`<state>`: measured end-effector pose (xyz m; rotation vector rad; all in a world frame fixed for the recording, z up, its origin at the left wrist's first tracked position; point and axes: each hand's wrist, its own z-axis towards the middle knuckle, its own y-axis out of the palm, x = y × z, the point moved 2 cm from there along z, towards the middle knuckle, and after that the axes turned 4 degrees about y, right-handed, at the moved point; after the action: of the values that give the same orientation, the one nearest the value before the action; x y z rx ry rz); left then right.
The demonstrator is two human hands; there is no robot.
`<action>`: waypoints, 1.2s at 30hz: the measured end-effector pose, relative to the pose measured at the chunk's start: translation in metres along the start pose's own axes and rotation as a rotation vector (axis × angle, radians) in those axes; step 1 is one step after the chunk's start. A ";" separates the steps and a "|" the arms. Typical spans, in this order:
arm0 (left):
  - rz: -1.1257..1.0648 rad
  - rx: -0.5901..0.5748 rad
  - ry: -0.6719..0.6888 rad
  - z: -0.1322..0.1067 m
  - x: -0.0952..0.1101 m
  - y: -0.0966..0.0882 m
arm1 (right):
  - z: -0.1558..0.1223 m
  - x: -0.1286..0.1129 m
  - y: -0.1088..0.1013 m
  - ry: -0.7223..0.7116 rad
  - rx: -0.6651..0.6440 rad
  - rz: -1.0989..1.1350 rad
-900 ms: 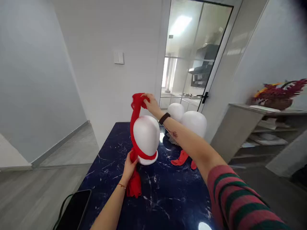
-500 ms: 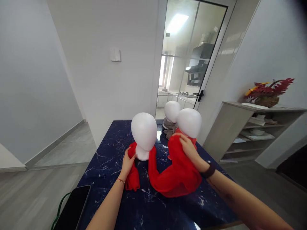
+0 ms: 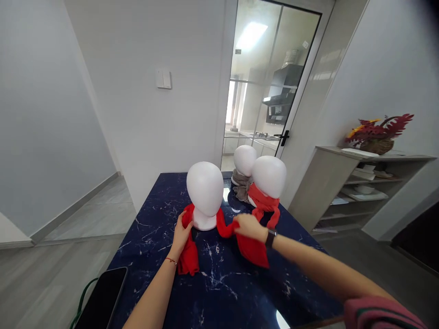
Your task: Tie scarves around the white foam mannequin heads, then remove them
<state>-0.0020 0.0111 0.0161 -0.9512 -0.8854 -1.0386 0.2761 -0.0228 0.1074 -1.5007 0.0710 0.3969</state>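
A white mannequin head [image 3: 205, 188] stands upright on the dark blue marbled table [image 3: 154, 210]. Behind its neck runs a bright red scarf [image 3: 189, 260], with one end hanging down on each side. My left hand [image 3: 182, 230] grips the scarf at the left of the neck, thumb towards the head. At the right, my right hand [image 3: 251, 228] is closed on the other end, a red flap drooping below it onto the table; that hand is slightly blurred. Close behind it stands a second white head [image 3: 269, 177] with a coral-red scarf [image 3: 263, 201] wrapped around its neck.
A third white head [image 3: 244, 160] with a grey-brown scarf [image 3: 242, 185] stands at the back. A black phone [image 3: 103, 299] with a green cable lies at the table's left edge. A glass door [image 3: 260, 91] is behind; a shelf unit [image 3: 343, 183] stands to the right.
My right hand has moved down and left, drawing the red scarf's right end closer to the head. The coral scarf behind has come into view. My left hand has stayed in place.
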 end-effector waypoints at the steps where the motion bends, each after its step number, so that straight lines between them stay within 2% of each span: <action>1: 0.004 0.004 0.007 0.001 -0.001 0.000 | 0.024 0.004 -0.017 0.035 0.048 0.003; 3: 0.005 0.013 0.027 0.003 -0.002 0.001 | 0.074 0.008 -0.056 0.085 0.154 0.022; 5: -0.011 0.015 0.060 0.003 0.000 0.002 | 0.121 0.002 -0.094 0.101 0.265 0.063; 7: -0.048 0.007 0.103 0.000 0.005 0.002 | 0.161 -0.016 -0.125 0.073 0.361 0.123; 9: -0.085 0.007 0.142 -0.003 0.010 0.000 | 0.192 -0.044 -0.147 0.016 0.436 0.176; 12: -0.120 0.057 0.175 -0.008 0.017 -0.005 | 0.214 -0.093 -0.163 -0.166 0.564 0.345; 15: -0.169 0.224 0.176 -0.006 0.026 -0.015 | 0.202 -0.138 -0.162 -0.457 0.657 0.711; 17: -0.240 0.353 0.177 -0.003 0.035 -0.025 | 0.174 -0.161 -0.147 -0.555 0.602 0.933; 20: -0.307 0.407 0.207 0.002 0.057 -0.040 | 0.113 -0.182 -0.099 -0.483 0.360 1.152; 22: -0.276 0.352 0.206 -0.003 0.073 -0.049 | 0.068 -0.189 -0.051 -0.352 0.121 1.280; 24: -0.224 0.283 0.190 -0.019 0.084 -0.054 | 0.029 -0.189 0.001 -0.182 -0.069 1.441; 26: -0.173 0.179 0.176 -0.045 0.089 -0.055 | -0.001 -0.184 0.048 -0.010 -0.190 1.648; 28: -0.101 0.041 0.125 -0.078 0.084 -0.053 | -0.023 -0.175 0.081 0.105 -0.285 1.762; 30: 0.013 -0.094 0.023 -0.109 0.071 -0.051 | -0.041 -0.164 0.099 0.118 -0.414 1.743; 32: 0.127 -0.148 -0.088 -0.129 0.058 -0.055 | -0.054 -0.151 0.104 0.036 -0.542 1.631; 34: 0.221 -0.124 -0.119 -0.134 0.054 -0.064 | -0.061 -0.136 0.102 -0.034 -0.624 1.492; 36: 0.303 -0.065 -0.038 -0.125 0.064 -0.075 | -0.061 -0.115 0.099 -0.012 -0.580 1.369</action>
<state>-0.0395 -0.1406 0.0489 -1.1236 -0.7148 -0.7959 0.1506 -0.1048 0.0413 -1.8269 1.0822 1.6154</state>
